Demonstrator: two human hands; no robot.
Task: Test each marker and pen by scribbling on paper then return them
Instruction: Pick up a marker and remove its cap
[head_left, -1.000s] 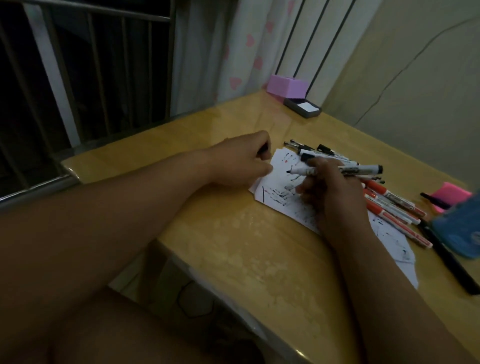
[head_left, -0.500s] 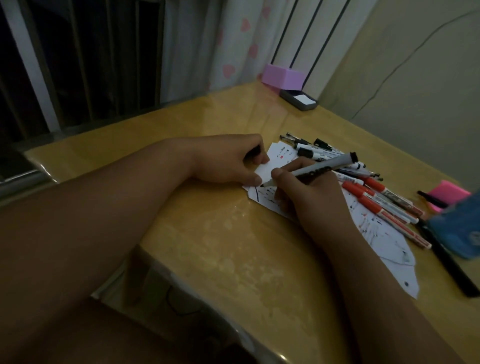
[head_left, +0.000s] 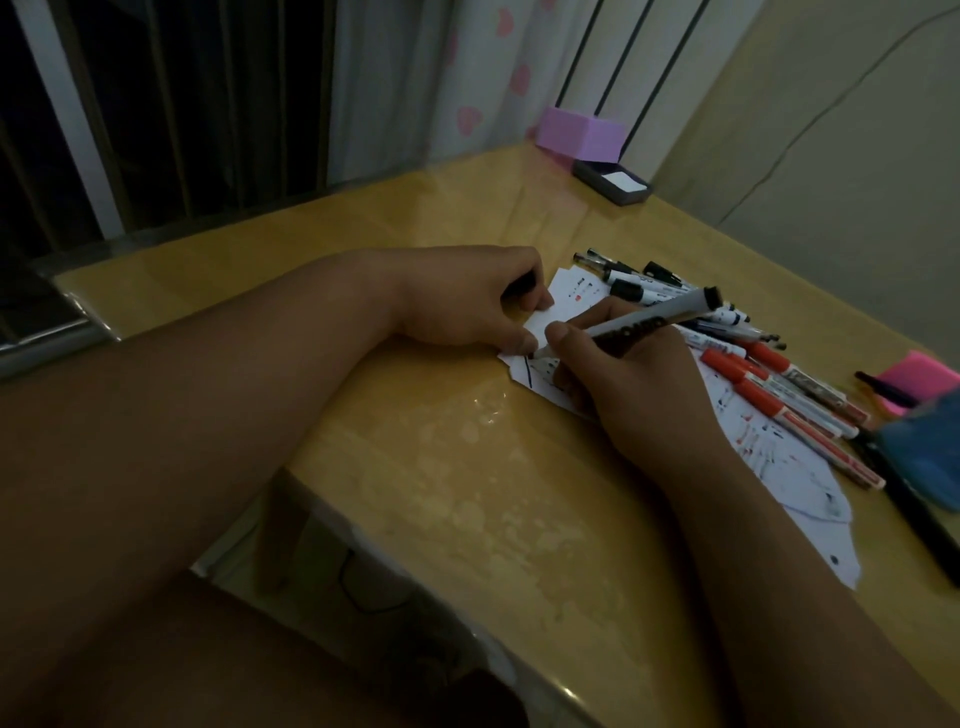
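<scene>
The grey marker (head_left: 644, 325) stood tilted, its tip on the scribbled paper (head_left: 576, 286) beside a dark stroke, pinched in the right hand (head_left: 639, 384). The left hand (head_left: 467, 296) pinned the sheet, its fingers curled round what looked like a small dark cap (head_left: 523, 285). This was the scribbling step, I judged; next the marker wanted recapping and returning to the pile of pens (head_left: 779, 384) alongside.
</scene>
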